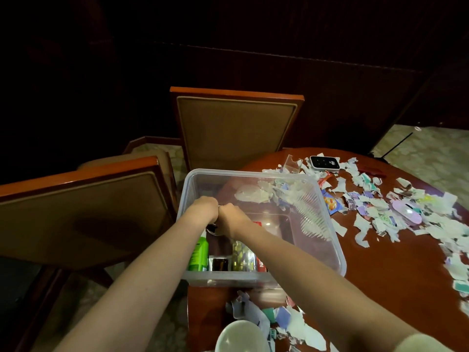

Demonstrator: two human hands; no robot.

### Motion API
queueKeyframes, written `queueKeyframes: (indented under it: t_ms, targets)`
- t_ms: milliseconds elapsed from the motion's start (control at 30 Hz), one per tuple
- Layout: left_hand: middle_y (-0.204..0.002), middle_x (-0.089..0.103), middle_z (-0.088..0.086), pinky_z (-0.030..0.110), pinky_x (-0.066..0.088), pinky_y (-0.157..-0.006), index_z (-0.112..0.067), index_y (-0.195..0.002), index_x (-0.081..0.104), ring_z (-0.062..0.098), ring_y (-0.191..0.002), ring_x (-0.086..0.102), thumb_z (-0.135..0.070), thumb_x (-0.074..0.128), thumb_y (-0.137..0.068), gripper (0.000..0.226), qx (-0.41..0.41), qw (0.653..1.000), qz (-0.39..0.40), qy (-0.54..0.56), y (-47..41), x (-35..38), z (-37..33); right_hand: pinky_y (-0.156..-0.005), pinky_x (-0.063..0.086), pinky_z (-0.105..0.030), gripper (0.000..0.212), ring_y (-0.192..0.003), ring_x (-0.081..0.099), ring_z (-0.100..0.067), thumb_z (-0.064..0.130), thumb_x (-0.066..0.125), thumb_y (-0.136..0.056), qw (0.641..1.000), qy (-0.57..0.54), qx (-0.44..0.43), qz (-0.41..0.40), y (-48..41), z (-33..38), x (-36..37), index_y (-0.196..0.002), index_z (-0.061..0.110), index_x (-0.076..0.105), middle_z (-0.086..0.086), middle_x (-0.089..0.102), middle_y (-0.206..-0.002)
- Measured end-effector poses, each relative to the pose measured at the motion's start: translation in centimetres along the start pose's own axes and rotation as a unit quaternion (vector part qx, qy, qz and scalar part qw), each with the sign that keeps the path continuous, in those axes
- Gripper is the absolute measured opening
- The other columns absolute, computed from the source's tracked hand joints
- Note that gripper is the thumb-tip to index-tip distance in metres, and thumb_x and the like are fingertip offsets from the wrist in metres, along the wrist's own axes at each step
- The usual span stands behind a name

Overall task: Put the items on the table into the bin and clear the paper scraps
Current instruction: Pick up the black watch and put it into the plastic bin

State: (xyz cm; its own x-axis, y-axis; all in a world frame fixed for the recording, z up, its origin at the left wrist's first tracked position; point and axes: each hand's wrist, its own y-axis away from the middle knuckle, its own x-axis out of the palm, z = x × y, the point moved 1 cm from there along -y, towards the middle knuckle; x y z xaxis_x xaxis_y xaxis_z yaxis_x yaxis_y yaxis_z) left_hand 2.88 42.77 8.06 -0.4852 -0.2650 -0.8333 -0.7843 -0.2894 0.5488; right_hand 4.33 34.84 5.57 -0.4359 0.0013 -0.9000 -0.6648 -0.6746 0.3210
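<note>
A round, reddish-brown wooden surface [368,283] is filling the lower right of the frame, with dark wall panelling running across the top and patterned carpet [436,153] showing at the right edge. A clear plastic bin [332,252] is sitting at centre frame, right at the surface's left edge, its left side appearing to hang past the rim. Two cushioned chairs, one at upper centre [236,123] and one at left [76,207], are crowding that edge. Inside the bin, the left hand [204,208] and right hand [232,218] are meeting knuckles-up, fingers curling down around a small dark object [212,228]. Below them a green bottle [199,252] and a red pack [261,265] are lying against the near wall. Paper scraps [380,212] are spreading over the right side, around a white device [324,163] and a lilac mouse [406,212]; more scraps are lying beside a white bowl [241,336] at bottom centre. Bare wood is showing only right of the bin.
</note>
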Motion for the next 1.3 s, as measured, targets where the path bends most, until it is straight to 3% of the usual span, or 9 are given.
queueKeyframes:
  t_ms: [167,367,633,767,900,1067,1133,1233,1300]
  targets:
    - [-0.127,0.057,0.022,0.034,0.045,-0.094,0.007,-0.122,0.054,0.033,-0.119,0.055,0.004,0.05,-0.088,0.035,0.004,1.0,0.0,0.001,0.1,-0.2,0.1,-0.084,0.048,-0.036,0.053,-0.106,0.059,-0.036,0.014,0.077,-0.07,0.998,0.0,0.001,0.057,-0.5,-0.6,0.0,-0.118,0.005,0.056,-0.018,0.063,-0.118]
    - [-0.128,0.057,0.019,0.032,0.045,-0.093,0.006,-0.121,0.056,0.031,-0.118,0.055,0.003,0.052,-0.088,0.034,-0.003,1.0,0.011,0.007,0.2,-0.5,-0.2,-0.066,0.037,-0.027,0.024,-0.082,0.057,-0.032,0.01,0.067,-0.078,0.998,-0.049,0.033,0.035,0.3,-1.8,-1.7,-0.098,-0.003,0.066,-0.023,0.059,-0.089]
    - [-0.125,0.06,0.012,0.029,0.048,-0.088,-0.006,-0.123,0.06,0.028,-0.111,0.06,-0.001,0.047,-0.089,0.036,0.018,0.997,0.017,0.068,2.2,-0.6,-0.9,-0.081,0.048,-0.029,0.018,-0.098,0.061,-0.025,0.006,0.059,-0.082,0.989,-0.129,0.076,-0.011,3.7,-4.6,-3.0,-0.096,0.009,0.069,-0.009,0.068,-0.105]
    - [-0.114,0.066,0.015,0.031,0.05,-0.078,-0.007,-0.116,0.064,0.027,-0.098,0.065,-0.001,0.046,-0.089,0.033,0.05,0.987,-0.007,0.154,4.0,-2.0,-2.8,-0.08,0.049,-0.03,0.019,-0.099,0.061,-0.026,0.01,0.056,-0.085,0.988,-0.097,0.106,-0.057,5.9,-5.9,-4.8,-0.1,0.009,0.068,-0.01,0.067,-0.107]
    - [-0.115,0.065,0.01,0.032,0.05,-0.087,-0.012,-0.108,0.068,0.027,-0.105,0.063,-0.006,0.05,-0.089,0.027,0.088,0.975,-0.051,0.196,5.3,-3.0,-4.9,-0.09,0.05,-0.033,0.023,-0.102,0.061,-0.023,0.007,0.051,-0.09,0.978,-0.127,0.117,-0.113,8.3,-7.0,-6.6,-0.104,0.008,0.069,-0.008,0.067,-0.11]
    - [-0.112,0.066,0.002,0.036,0.049,-0.089,-0.022,-0.08,0.065,0.025,-0.105,0.062,-0.005,0.05,-0.091,0.025,0.137,0.957,-0.107,0.233,6.1,-4.3,-7.0,-0.064,0.044,-0.019,0.021,-0.08,0.055,-0.017,0.005,0.049,-0.091,0.954,-0.176,0.137,-0.198,11.3,-9.0,-8.6,-0.098,0.003,0.068,-0.007,0.063,-0.09]
    - [-0.109,0.067,0.003,0.038,0.05,-0.09,-0.024,-0.07,0.063,0.026,-0.104,0.062,-0.007,0.05,-0.091,0.03,0.141,0.95,-0.133,0.246,6.2,-5.1,-7.7,-0.065,0.049,-0.025,0.021,-0.075,0.055,-0.017,0.004,0.048,-0.09,0.938,-0.196,0.159,-0.238,12.1,-10.2,-9.4,-0.094,0.002,0.069,-0.008,0.063,-0.087]
    - [-0.106,0.066,0.003,0.039,0.052,-0.09,-0.022,-0.075,0.065,0.024,-0.1,0.062,-0.007,0.052,-0.09,0.025,0.153,0.942,-0.145,0.259,6.0,-6.0,-9.1,-0.073,0.054,-0.035,0.02,-0.074,0.061,-0.023,0.009,0.05,-0.089,0.915,-0.204,0.199,-0.285,12.9,-12.4,-10.1,-0.089,0.003,0.07,-0.011,0.069,-0.09]
    - [-0.101,0.065,0.002,0.04,0.053,-0.089,-0.021,-0.078,0.066,0.024,-0.097,0.063,-0.007,0.053,-0.089,0.022,0.16,0.941,-0.144,0.261,5.7,-6.3,-9.9,-0.062,0.049,-0.026,0.02,-0.071,0.059,-0.023,0.009,0.051,-0.089,0.904,-0.209,0.223,-0.299,13.4,-13.9,-10.4,-0.085,0.004,0.07,-0.009,0.065,-0.082]
